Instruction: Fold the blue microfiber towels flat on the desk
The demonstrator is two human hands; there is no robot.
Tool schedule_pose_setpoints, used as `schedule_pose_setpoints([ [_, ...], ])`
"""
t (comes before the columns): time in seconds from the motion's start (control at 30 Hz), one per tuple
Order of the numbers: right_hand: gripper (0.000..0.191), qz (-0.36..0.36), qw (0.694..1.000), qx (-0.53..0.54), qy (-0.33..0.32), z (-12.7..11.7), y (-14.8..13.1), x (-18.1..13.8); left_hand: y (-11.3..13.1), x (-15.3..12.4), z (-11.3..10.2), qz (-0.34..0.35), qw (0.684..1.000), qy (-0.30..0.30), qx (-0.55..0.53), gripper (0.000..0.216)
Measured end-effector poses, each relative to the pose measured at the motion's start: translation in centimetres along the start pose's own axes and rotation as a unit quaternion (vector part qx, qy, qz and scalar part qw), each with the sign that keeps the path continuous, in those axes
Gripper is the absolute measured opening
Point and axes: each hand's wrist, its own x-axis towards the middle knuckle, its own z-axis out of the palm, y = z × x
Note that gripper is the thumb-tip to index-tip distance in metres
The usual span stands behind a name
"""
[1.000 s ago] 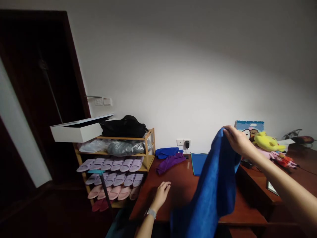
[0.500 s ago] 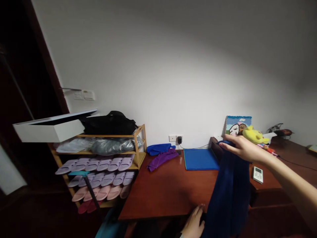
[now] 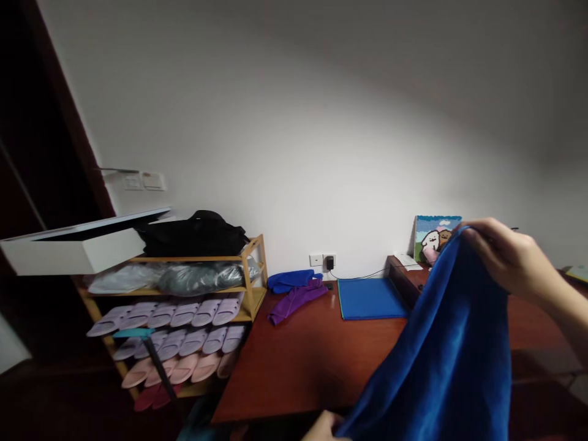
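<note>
A blue cloth (image 3: 441, 349) hangs in front of me at the right, stretched between my two hands. My right hand (image 3: 509, 254) is closed on its upper corner, raised above the desk. Low at the bottom edge of the view, my left hand (image 3: 323, 427) is partly cut off; its fingers are closed at the cloth's lower left edge. The cloth's lower part runs out of view. Behind it lies a flat folded blue cloth (image 3: 371, 298) with a green edge. A crumpled purple cloth (image 3: 297, 300) and a crumpled blue cloth (image 3: 290, 280) lie together at the desk's back left.
The reddish-brown desk (image 3: 294, 355) stands against the wall. A raised section at right bears a dog picture (image 3: 425, 236). A charger (image 3: 329, 263) is plugged into the wall. At left, a wooden shoe rack (image 3: 255, 294) holds slippers (image 3: 193, 341), a black bag (image 3: 197, 236) and a white box (image 3: 68, 254).
My right hand has moved right and up, spreading the blue cloth wider. My left hand has shifted left and down, from flat fingers at the desk edge to gripping the cloth.
</note>
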Motion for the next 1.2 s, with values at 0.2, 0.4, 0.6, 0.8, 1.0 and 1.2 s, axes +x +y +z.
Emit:
schedule_pose_setpoints([
  [0.2,0.071,0.164,0.983,-0.059,0.052,1.4,5.1,-1.2,4.1,-5.3,-11.6,0.02,0.981,0.193,0.03,0.065],
  [0.4,0.068,0.244,0.968,-0.045,0.017,4.2,8.7,-5.4,10.7,-8.5,-20.5,0.106,0.923,0.345,0.137,0.057],
  [0.6,0.057,0.281,0.959,0.011,0.026,5.8,10.3,-10.8,13.4,-10.0,-23.4,0.126,0.838,0.524,0.082,0.071],
  [0.8,0.044,0.347,0.936,0.038,0.045,7.8,12.1,-14.6,14.6,-12.5,-25.4,0.154,0.798,0.579,0.059,0.069],
  [1.0,0.043,0.379,0.923,0.064,-0.03,16.6,15.4,-18.1,11.2,-7.4,-28.2,0.084,0.838,0.493,0.216,0.065],
  [1.2,0.048,0.45,0.881,0.061,-0.134,29.6,20.9,-24.3,5.3,2.0,-28.8,-0.016,0.846,0.432,0.312,0.036],
])
